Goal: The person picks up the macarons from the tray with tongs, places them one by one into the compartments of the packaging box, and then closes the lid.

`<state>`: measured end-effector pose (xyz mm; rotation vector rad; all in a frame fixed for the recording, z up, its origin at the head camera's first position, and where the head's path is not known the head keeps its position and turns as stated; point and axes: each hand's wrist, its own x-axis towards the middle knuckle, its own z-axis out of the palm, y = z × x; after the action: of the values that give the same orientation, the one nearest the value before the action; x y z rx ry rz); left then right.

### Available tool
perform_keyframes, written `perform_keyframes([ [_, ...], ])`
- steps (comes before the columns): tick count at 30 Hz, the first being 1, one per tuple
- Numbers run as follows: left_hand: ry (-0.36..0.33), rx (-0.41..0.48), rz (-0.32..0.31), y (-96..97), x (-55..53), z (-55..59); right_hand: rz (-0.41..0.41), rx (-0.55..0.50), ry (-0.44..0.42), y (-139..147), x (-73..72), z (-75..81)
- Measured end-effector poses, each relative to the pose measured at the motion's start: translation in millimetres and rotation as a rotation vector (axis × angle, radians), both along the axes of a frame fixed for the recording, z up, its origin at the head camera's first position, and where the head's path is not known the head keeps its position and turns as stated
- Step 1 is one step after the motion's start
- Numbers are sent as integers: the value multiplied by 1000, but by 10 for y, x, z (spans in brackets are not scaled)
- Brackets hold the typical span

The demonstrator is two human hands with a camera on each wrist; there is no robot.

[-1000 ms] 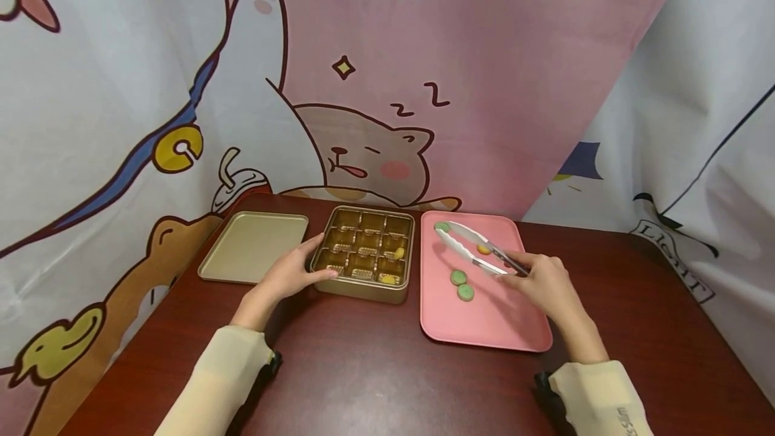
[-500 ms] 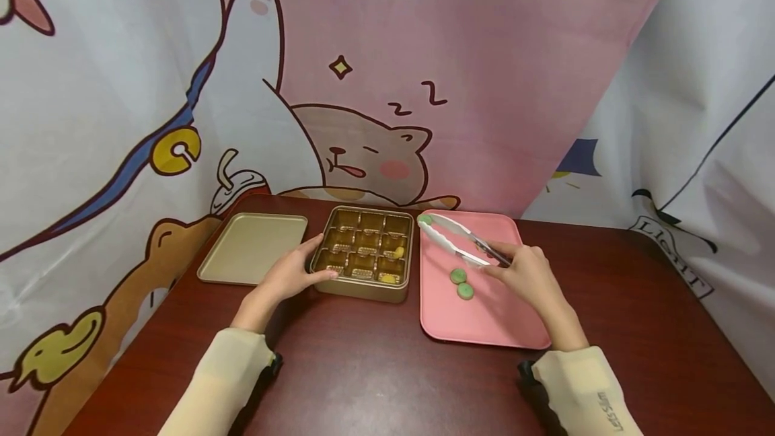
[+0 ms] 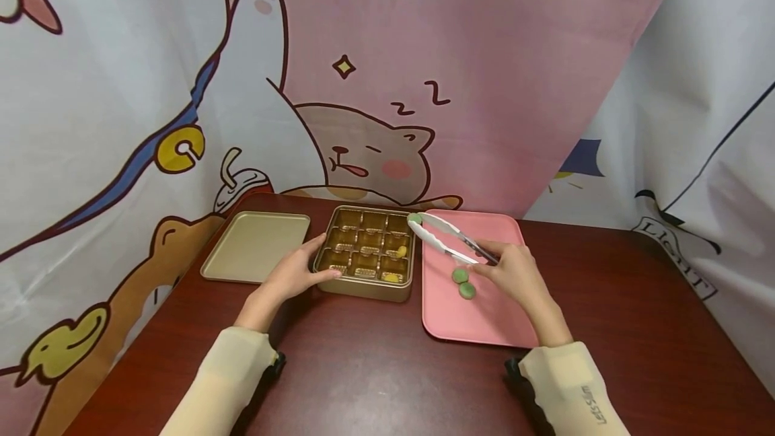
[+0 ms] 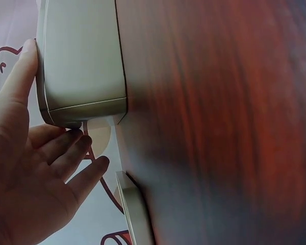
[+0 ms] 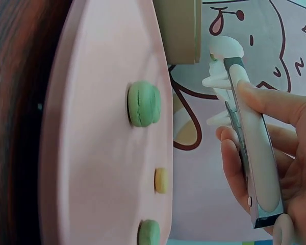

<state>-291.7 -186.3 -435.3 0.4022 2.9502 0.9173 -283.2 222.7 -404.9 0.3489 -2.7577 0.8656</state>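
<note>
My right hand (image 3: 508,271) grips metal tongs (image 3: 451,229) with pale scalloped tips, seen side-on in the right wrist view. Between the tips is a green macaron (image 3: 416,219), at the right rim of the gold tin (image 3: 363,288). The tin has a nine-compartment gold insert; yellow macarons (image 3: 392,278) stand in the middle-right and front-right compartments. My left hand (image 3: 297,271) rests at the tin's front left corner, thumb (image 4: 25,66) along the rim and relaxed fingers by the side. Two green macarons (image 3: 466,290) lie touching on the pink tray (image 3: 478,325).
A flat gold lid (image 3: 257,247) lies left of the tin. In the right wrist view, a yellow macaron (image 5: 161,180) and another green macaron (image 5: 149,233) also sit on the tray. A printed curtain (image 3: 484,86) hangs behind the dark wooden table (image 3: 375,382).
My right hand has moved left with the tongs, carrying the green macaron from over the pink tray to the tin's right rim. My left hand has stayed at the tin's corner.
</note>
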Motion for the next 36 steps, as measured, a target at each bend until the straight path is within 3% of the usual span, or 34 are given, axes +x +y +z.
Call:
perform_keyframes([
  [20,3,9,-6,2,-13,-7,0,35,-66,-126,-63,-19],
  [25,0,10,-12,6,-18,-6,2,-9,-97,-74,-14,27],
  [36,-20,7,-6,-7,-27,-2,-38,8,-62,144,116,87],
])
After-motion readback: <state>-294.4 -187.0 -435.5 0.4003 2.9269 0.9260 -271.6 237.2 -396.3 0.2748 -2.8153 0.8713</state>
